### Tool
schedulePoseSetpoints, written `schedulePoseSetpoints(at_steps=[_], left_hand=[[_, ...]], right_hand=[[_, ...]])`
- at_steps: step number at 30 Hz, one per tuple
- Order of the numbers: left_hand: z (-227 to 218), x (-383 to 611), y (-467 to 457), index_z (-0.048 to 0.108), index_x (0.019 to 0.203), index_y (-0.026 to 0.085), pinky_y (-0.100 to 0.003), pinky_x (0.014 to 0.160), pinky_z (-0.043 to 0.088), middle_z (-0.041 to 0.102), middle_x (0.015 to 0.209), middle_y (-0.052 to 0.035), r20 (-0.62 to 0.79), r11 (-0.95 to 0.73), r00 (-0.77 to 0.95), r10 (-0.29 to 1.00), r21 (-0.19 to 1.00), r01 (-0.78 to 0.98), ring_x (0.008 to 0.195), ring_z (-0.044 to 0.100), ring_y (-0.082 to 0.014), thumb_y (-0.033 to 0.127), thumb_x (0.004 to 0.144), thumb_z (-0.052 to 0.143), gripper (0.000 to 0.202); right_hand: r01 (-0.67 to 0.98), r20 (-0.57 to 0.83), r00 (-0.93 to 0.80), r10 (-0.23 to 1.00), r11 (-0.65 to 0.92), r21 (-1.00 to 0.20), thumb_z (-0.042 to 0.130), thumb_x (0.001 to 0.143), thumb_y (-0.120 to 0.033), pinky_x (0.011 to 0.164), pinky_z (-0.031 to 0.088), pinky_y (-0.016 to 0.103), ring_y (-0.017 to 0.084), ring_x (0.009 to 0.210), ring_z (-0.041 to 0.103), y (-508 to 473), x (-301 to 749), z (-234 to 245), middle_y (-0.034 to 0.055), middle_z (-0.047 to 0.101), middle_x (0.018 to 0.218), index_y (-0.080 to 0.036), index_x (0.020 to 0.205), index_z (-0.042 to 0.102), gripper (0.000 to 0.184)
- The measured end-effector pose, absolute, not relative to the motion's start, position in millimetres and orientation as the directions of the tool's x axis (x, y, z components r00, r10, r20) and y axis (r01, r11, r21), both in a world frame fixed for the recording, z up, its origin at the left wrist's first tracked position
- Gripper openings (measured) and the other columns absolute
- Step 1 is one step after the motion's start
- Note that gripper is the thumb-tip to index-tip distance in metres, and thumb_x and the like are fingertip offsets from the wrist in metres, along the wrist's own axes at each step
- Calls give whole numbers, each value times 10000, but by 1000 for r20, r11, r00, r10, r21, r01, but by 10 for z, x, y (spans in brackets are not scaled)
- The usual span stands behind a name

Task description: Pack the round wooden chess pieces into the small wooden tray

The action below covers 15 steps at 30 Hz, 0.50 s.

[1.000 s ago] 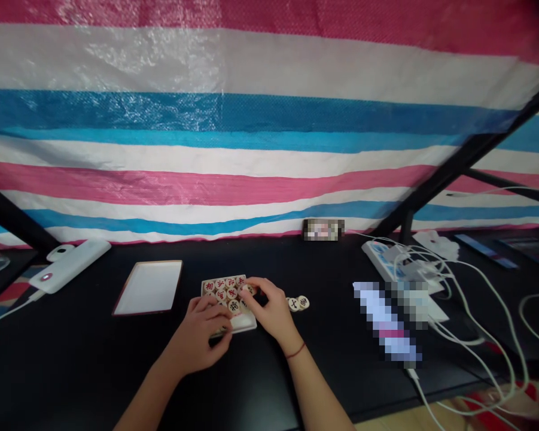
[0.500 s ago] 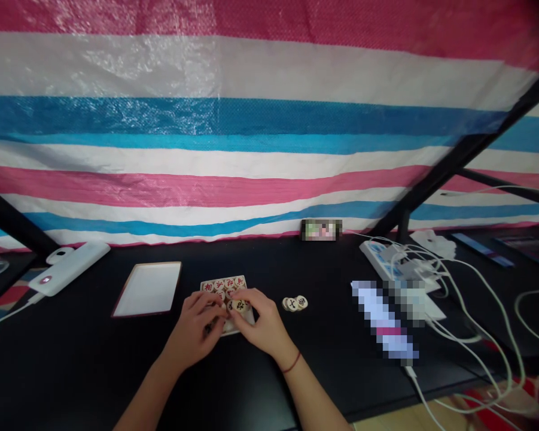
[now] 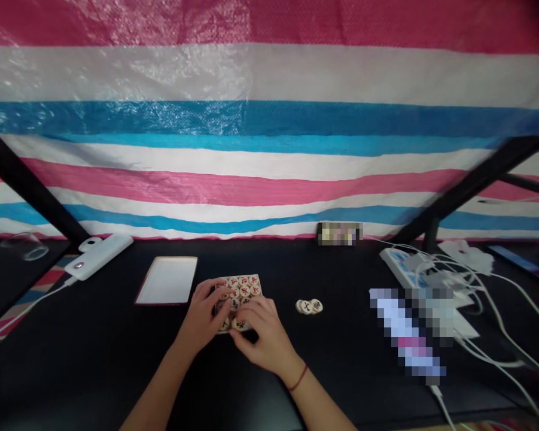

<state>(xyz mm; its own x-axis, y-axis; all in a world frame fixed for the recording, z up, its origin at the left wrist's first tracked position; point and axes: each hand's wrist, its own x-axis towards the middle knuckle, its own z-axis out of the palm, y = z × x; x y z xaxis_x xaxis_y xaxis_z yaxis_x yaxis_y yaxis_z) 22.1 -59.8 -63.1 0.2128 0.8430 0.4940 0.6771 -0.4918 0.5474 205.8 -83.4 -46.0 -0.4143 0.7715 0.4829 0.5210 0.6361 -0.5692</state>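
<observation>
A striped tarp (image 3: 251,120) hangs behind a black desk (image 3: 94,371). On the desk's right side lie a power strip (image 3: 399,266) and tangled white cables (image 3: 502,311), well apart from the work area. On its left lie a power bank (image 3: 99,256) and a white tray (image 3: 166,280).

At centre, a small cream tray (image 3: 257,278) sits near the desk's front edge, close-packed with xiangqi pieces (image 3: 242,290). The left hand (image 3: 201,320) is half closed and arched over the tray's left side, its fingers down among the pieces. The right hand (image 3: 262,338) is also curled, at the tray's near edge, its fingers at the front pieces. Whether either hand has hold of a piece cannot be told, as the fingers hide the contact.

Risk: pressure at the near edge could tip the tray or push pieces off it. A knock could scatter the loose stack (image 3: 309,306) to the right, since round pieces may roll
</observation>
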Motion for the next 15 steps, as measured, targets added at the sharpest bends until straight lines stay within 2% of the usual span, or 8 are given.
schedulePoseSetpoints(at_steps=[10, 15], left_hand=[[-668, 253, -599, 663, 1009, 244, -461, 952, 488, 606, 1107, -76, 509, -513, 229, 830, 535, 671, 1084, 558, -253, 270, 895, 534, 174], [-687, 249, -581, 655, 1017, 242, -465, 958, 482, 599, 1118, -77, 507, -522, 242, 827, 534, 665, 1089, 549, -248, 256, 898, 540, 166]], right_hand=[[613, 398, -465, 791, 612, -499, 738, 805, -334, 779, 373, 353, 223, 938, 523, -798, 2048, -542, 24, 678, 916, -217, 855, 606, 184], [619, 402, -474, 784, 621, -481, 716, 825, -321, 755, 364, 351, 220, 915, 517, -808, 2062, -537, 21, 669, 927, -216, 882, 615, 156]])
